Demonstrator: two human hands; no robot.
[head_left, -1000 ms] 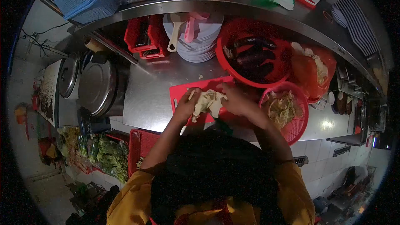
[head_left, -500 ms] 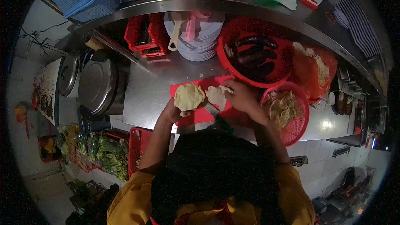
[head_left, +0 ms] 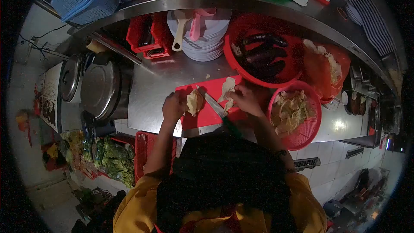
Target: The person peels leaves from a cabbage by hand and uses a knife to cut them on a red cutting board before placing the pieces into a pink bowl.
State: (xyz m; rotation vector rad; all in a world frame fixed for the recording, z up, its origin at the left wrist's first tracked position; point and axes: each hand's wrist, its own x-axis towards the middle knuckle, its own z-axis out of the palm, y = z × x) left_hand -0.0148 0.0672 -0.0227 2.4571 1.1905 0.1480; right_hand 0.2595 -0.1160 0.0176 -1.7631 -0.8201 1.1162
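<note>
My left hand [head_left: 173, 107] grips a pale yellow piece of cabbage [head_left: 195, 102], turned edge-on over the left part of a red cutting board [head_left: 207, 122]. My right hand [head_left: 246, 100] is closed on a thin, pale cabbage leaf [head_left: 227, 89] above the board's right part. Between the hands lies a knife [head_left: 214, 105], its blade slanting across the board and its green handle toward my body. Close by my right forearm is a pink basket [head_left: 318, 125] with torn leaves inside.
A red basin [head_left: 231, 60] of dark eggplants stands behind the board, beside an orange bag [head_left: 321, 67]. Stacked plates [head_left: 206, 49] and red trays [head_left: 160, 36] sit under a steel shelf [head_left: 189, 1]. Lidded pots [head_left: 100, 88] are at left, bagged greens [head_left: 114, 159] lower left.
My left hand has turned the cabbage piece from face-up to edge-on. The leaf in my right hand has tilted upright, and the hands are slightly farther apart.
</note>
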